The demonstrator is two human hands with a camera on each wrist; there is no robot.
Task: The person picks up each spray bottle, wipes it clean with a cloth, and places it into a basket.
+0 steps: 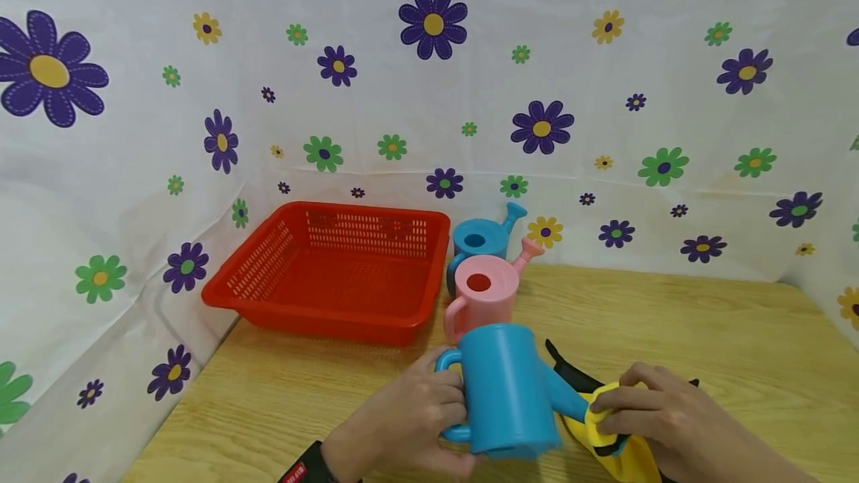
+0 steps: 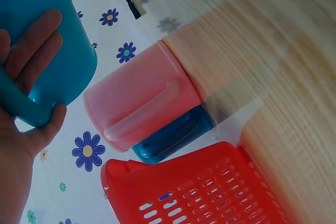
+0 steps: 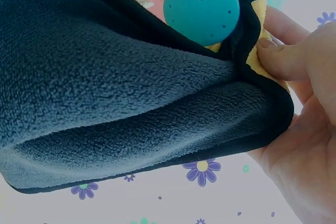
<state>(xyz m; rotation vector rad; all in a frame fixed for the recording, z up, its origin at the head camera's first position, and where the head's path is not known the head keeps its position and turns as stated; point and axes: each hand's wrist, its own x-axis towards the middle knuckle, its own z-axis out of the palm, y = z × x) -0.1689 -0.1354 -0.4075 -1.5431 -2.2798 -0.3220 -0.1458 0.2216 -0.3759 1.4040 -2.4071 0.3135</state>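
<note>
A white flowered sheet [image 1: 470, 88] hangs behind a wood-grain worktop [image 1: 671, 326]. A red basket [image 1: 365, 323] sits at left. Next, the left hand [image 1: 409, 412] has its fingers curled around the handle of a blue watering can [image 1: 506, 393], held off the worktop, spout to the right. Behind it stand a pink watering can [image 1: 490, 311] and a second blue can [image 1: 495, 247]. Rightmost, the right hand [image 1: 654, 412] pinches a yellow-and-grey cloth [image 1: 634, 461] against the spout, fingers closed.
</note>
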